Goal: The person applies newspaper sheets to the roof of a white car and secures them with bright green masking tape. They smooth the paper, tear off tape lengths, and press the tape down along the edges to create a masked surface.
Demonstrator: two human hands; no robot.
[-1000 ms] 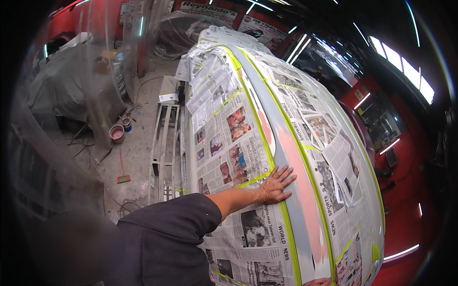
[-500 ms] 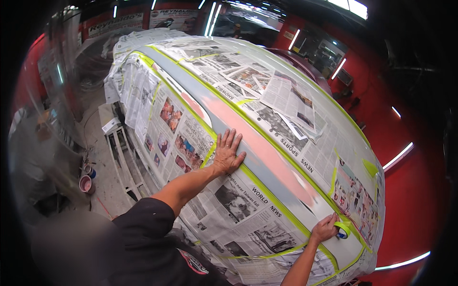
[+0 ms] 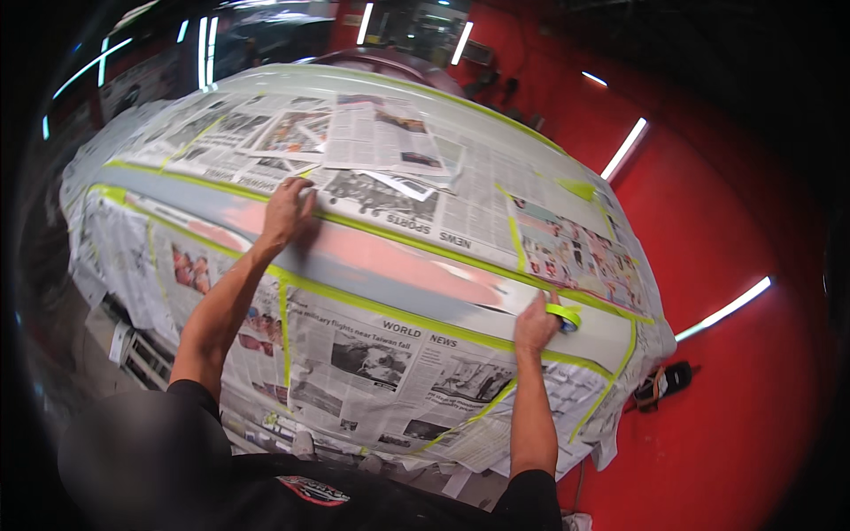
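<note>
A car body lies in front of me, its roof and side covered with newspaper sheets (image 3: 381,341). Between two lines of yellow-green masking tape (image 3: 416,243) runs a bare strip of bodywork (image 3: 381,265), patched in grey, pink and white. My left hand (image 3: 289,212) rests at the upper tape line, fingers bent and thumb apart, with nothing visible in it. Farther right, near the strip's white end, my right hand (image 3: 536,327) grips a roll of yellow-green masking tape (image 3: 565,319). The roll sticks out on the right side of that hand; its fingers are partly hidden.
Loose newspaper sheets (image 3: 381,133) lie on top of the roof. Behind the car is a red wall (image 3: 699,221) with light tubes (image 3: 625,148). A metal frame stand (image 3: 142,354) is at the lower left. A dark object (image 3: 664,385) sits off the car's right end.
My left hand has lifted from lying flat on the strip's lower edge to the upper tape line, fingers now bent. The view has swung right. My right hand still holds the tape roll.
</note>
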